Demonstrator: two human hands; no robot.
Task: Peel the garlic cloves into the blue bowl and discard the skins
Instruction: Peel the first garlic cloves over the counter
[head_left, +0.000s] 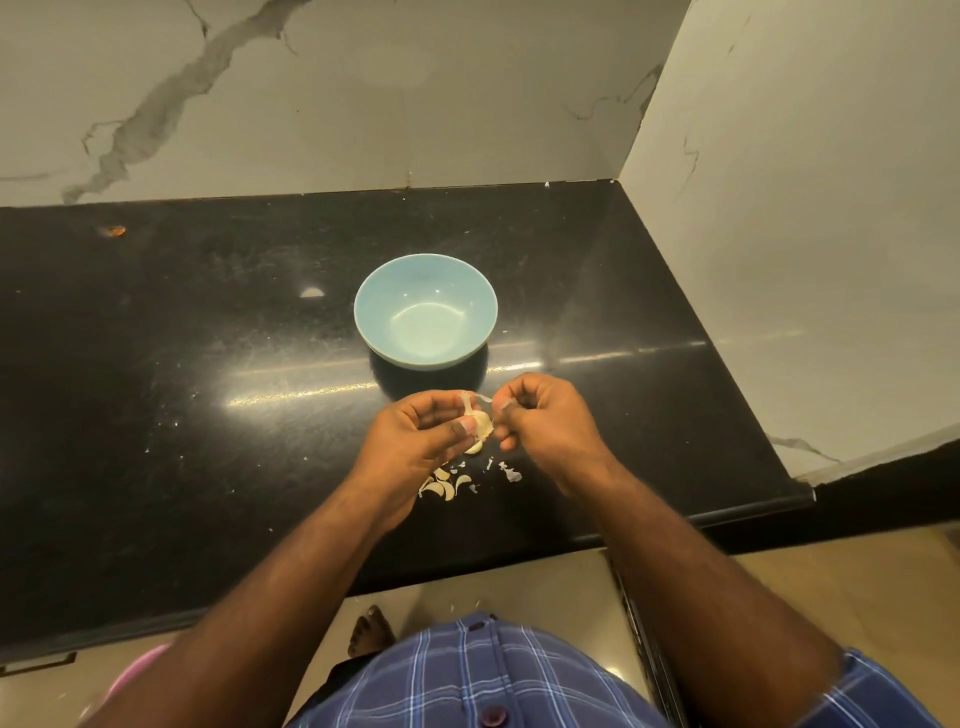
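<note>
The person stands at the polished black stone countertop (208, 322), both hands raised just above it, near the front edge. The left hand (415, 436) has its fingers and thumb curled round a pale, cream-coloured garlic clove (480, 423), thumb pressed on its near face. The right hand (540, 421) pinches a thin, translucent strip of papery skin (475, 399) that stretches from the clove's top toward its fingertips. The two hands sit close together, joined only by clove and skin.

The round, glazed light-blue bowl (374, 312) stands just beyond the hands and holds nothing visible. Unpeeled cream garlic cloves (441, 488) lie in a small cluster on the counter below the left hand, with loose white skin flakes (509, 472) beside them.

Step in hand, by my judgement: stripping the skin from the first clove.

Procedure for a clean peel:
1. Keep the left grip firm but light; bruising makes the clove slippery.
2. Draw the strip along the clove's length, not across, so it comes away whole.
3. Rotate the clove to expose remaining skin.
4. Drop the bare clove into the bowl only when no skin clings.
5. Let skin fall onto the counter flakes, clear of the bowl.
</note>
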